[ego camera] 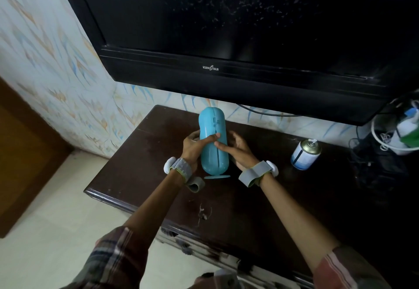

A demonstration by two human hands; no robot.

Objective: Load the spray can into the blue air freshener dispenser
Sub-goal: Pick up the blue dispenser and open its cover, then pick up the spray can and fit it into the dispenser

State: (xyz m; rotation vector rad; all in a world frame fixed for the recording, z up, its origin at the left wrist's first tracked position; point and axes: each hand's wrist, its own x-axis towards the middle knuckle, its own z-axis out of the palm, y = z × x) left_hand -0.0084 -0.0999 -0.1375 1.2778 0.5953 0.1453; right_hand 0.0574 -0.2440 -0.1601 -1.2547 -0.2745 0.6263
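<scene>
The blue air freshener dispenser (213, 139) stands upright on the dark wooden table (249, 198), its case closed with a seam down the front. My left hand (195, 145) grips its left side, thumb across the front. My right hand (235, 150) holds its right side, thumb on the seam. The spray can (305, 154), white and blue with a metal top and a white nozzle, stands on the table to the right, apart from both hands.
A black television (226, 28) hangs just above the table's back. Cables, a white container and a green item (405, 134) crowd the far right. The table's left and front edges drop to a pale floor (56, 220). A wooden door (22, 152) is at left.
</scene>
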